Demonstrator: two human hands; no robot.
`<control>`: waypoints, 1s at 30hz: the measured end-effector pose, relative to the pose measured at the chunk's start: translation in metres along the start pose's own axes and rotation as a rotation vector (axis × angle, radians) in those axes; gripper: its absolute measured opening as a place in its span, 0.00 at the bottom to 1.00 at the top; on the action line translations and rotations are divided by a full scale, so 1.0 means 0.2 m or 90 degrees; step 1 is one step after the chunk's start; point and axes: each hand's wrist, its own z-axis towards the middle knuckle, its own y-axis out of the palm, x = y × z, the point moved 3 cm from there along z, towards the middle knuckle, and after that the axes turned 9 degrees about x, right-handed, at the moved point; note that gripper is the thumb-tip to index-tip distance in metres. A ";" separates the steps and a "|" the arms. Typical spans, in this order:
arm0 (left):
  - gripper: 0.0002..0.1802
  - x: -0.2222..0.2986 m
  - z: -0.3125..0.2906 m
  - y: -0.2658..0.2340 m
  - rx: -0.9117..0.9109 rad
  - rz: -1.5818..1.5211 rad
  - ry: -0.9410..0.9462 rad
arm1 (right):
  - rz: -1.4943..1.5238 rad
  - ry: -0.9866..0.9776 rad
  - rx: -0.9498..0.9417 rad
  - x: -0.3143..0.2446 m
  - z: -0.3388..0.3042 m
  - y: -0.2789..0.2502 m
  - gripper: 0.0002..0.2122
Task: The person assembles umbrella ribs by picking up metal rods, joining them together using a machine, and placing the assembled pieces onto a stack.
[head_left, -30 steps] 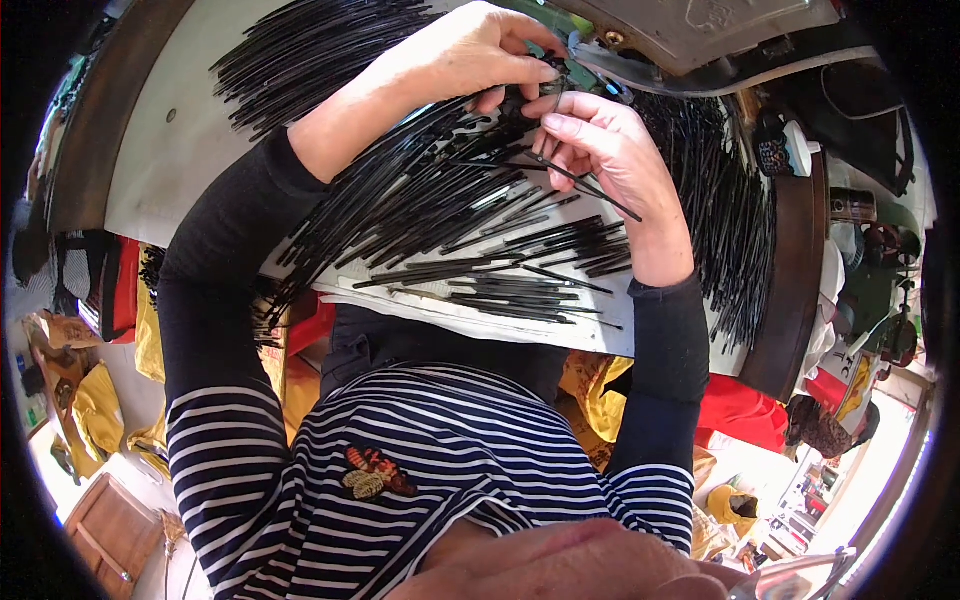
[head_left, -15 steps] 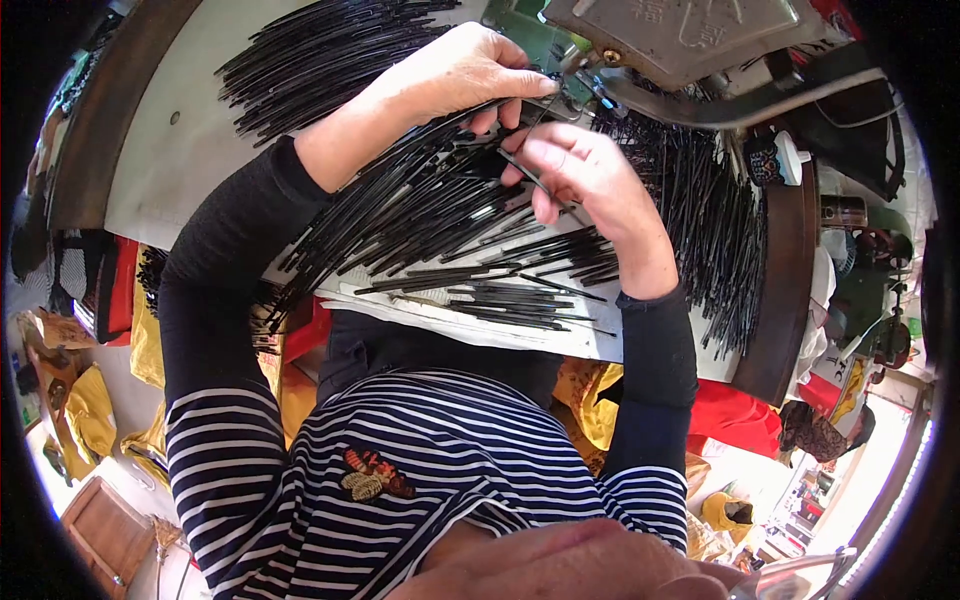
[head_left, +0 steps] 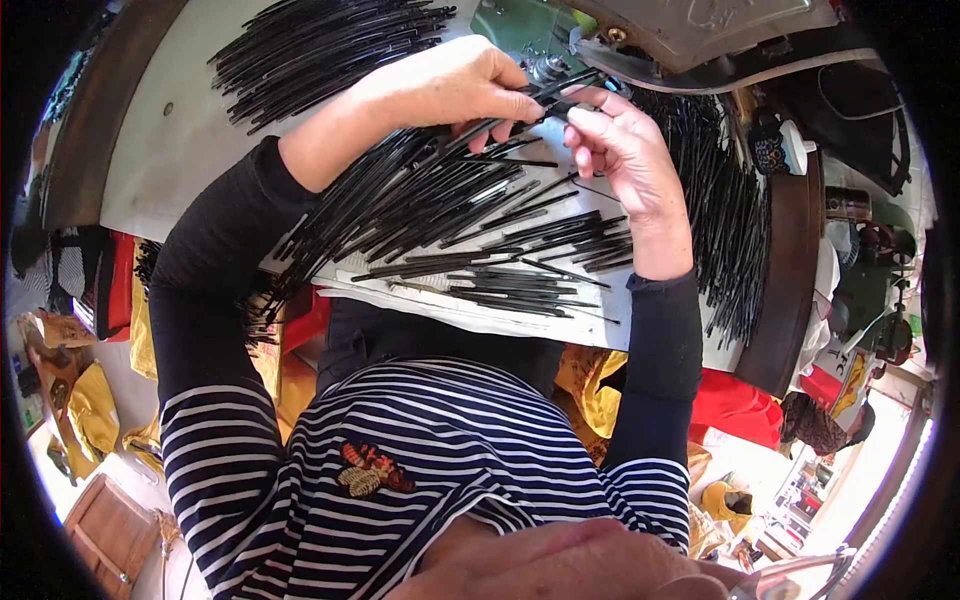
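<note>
My left hand (head_left: 462,88) is closed around several thin black strips (head_left: 490,128), pinched between thumb and fingers above the table. Close to its fingertips, my right hand (head_left: 622,150) pinches dark strip ends, thumb against fingers; the exact grip is partly hidden. Under both hands lies a loose fan of black strips (head_left: 425,210). A smaller group of strips (head_left: 515,295) lies near the front edge. Just beyond my fingertips stands a metal fitting (head_left: 545,68) on a green machine base (head_left: 510,25).
A grey metal machine body (head_left: 690,35) overhangs the far right. Dense piles of black strips lie at the far left (head_left: 320,55) and along the right (head_left: 730,225). Dark wooden edges (head_left: 785,290) bound the white tabletop (head_left: 150,165). A cup-like item (head_left: 778,145) stands at right.
My right hand has moved up and right, and its fingers now meet the strips near my left fingertips. My left hand has shifted slightly, with strips in it. The view has shifted a little.
</note>
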 end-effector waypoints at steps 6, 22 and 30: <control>0.18 -0.02 0.01 -0.01 -0.058 -0.098 -0.002 | 0.176 -0.005 -0.074 0.02 0.05 -0.09 0.11; 0.17 -0.08 0.05 -0.14 0.141 -0.164 -0.034 | 0.247 -0.148 0.081 0.01 0.06 -0.12 0.11; 0.18 -0.06 0.04 -0.15 0.171 -0.124 -0.026 | 0.260 -0.150 0.086 0.02 0.08 -0.11 0.11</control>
